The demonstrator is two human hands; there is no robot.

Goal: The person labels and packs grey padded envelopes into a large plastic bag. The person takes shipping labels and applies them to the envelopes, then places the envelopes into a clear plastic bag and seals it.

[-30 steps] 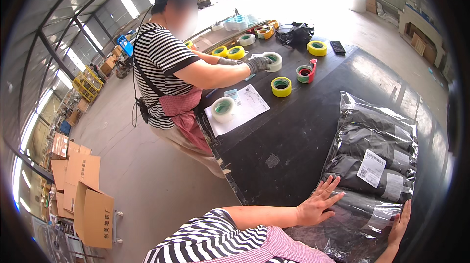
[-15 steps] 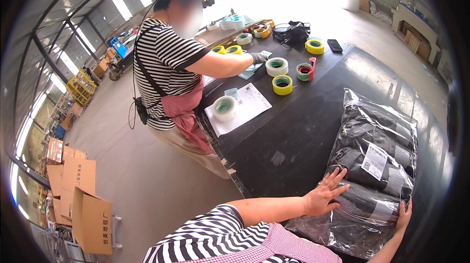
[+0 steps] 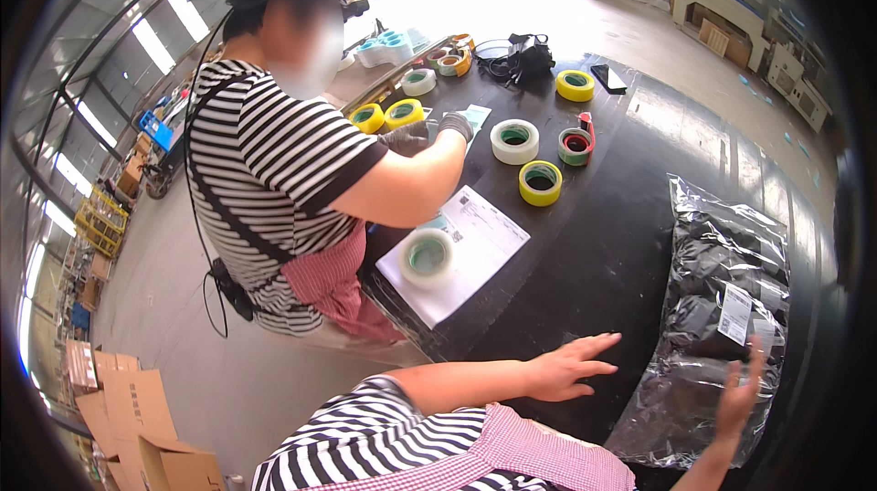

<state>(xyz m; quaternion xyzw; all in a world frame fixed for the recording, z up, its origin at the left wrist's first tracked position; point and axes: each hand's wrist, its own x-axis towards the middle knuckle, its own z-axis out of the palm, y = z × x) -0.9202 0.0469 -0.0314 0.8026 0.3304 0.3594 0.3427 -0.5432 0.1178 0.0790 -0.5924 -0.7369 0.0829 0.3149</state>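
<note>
A clear plastic bag (image 3: 685, 345) packed with dark bundled goods lies at the right of the black table, a white printed label (image 3: 734, 313) on its top. Fingers spread, my left hand (image 3: 574, 369) hovers over the table just left of the bag and holds nothing. My right hand (image 3: 736, 404) is raised over the bag's near right part. It is smeared by motion, but its fingers look stretched out, with nothing visible in them. Whether it still touches the film I cannot tell.
Across the table (image 3: 566, 281) a co-worker's gloved hands (image 3: 454, 127) handle a light blue slip. A clear tape roll (image 3: 427, 259) sits on a paper sheet (image 3: 489, 249). Beyond are a yellow tape roll (image 3: 540, 183), several other rolls, a phone (image 3: 607, 79) and a black strapped item (image 3: 525, 62).
My left hand has lifted off the bag and moved left. My right hand has let go of the bag's right edge and risen. The co-worker has leaned in, both gloved hands now showing.
</note>
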